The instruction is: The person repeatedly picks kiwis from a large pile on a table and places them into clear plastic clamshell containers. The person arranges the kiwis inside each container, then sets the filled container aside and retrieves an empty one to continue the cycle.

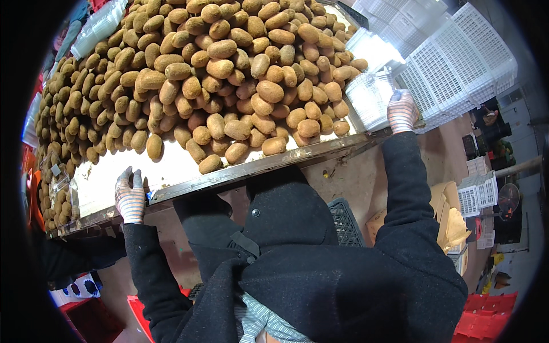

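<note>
A big heap of brown kiwifruit (223, 68) covers most of the white tabletop (128, 171) before me. My left hand (131, 196), in a striped knit glove, rests at the table's near metal edge (240, 167). It holds nothing, and its thumb and fingers are apart. Over at the right end, my right hand (402, 111) wears a matching glove and touches a stack of clear plastic containers (369, 100). Its fingers are curled at the stack's side; whether they grip a container I cannot tell.
White slatted plastic crates (459, 64) are stacked beyond my right hand. More clear containers (98, 28) stand at the far left. A clear box (62, 188) lies near the left corner by kiwifruit. Beneath the table are a dark crate (345, 221) and a cardboard box (444, 201).
</note>
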`<state>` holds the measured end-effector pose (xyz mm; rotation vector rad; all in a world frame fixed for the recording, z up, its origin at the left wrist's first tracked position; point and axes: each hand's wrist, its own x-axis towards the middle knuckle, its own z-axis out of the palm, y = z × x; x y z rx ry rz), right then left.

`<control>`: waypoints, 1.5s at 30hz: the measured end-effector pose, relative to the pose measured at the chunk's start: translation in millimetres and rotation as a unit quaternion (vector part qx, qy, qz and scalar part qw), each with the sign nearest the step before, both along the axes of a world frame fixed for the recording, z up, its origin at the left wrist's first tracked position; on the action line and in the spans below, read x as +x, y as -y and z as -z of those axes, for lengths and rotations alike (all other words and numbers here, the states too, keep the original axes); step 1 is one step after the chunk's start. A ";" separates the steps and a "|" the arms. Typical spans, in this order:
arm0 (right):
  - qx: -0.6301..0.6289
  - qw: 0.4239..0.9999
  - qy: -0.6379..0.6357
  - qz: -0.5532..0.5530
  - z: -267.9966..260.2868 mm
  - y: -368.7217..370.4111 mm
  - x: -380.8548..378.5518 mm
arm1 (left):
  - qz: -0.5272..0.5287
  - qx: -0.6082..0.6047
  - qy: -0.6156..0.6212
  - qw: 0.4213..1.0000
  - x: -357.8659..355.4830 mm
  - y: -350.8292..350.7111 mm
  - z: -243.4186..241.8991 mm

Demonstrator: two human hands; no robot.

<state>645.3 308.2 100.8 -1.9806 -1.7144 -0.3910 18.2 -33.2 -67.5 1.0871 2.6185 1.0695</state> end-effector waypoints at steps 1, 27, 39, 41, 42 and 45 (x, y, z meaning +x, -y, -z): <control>0.042 0.999 -0.010 -0.004 0.5 -0.4 2.6 | 0.000 -0.020 -0.025 0.999 0.5 0.3 -1.1; 0.093 0.748 -0.133 -0.644 9.1 180.8 -268.6 | 0.165 0.363 0.317 0.860 202.4 -68.2 -137.4; -0.015 0.717 -0.129 -0.685 31.3 177.8 -269.7 | 0.159 0.217 0.442 0.856 188.7 -52.9 -117.8; -0.009 0.712 -0.104 -0.695 31.5 180.3 -268.3 | 0.125 0.193 0.481 0.846 188.2 -49.8 -119.8; -0.010 0.710 -0.106 -0.696 31.0 180.8 -268.3 | 0.142 0.214 0.504 0.824 188.1 -48.6 -119.7; -0.008 0.710 -0.110 -0.695 25.8 182.1 -268.1 | 0.127 0.197 0.483 0.844 186.4 -48.7 -112.4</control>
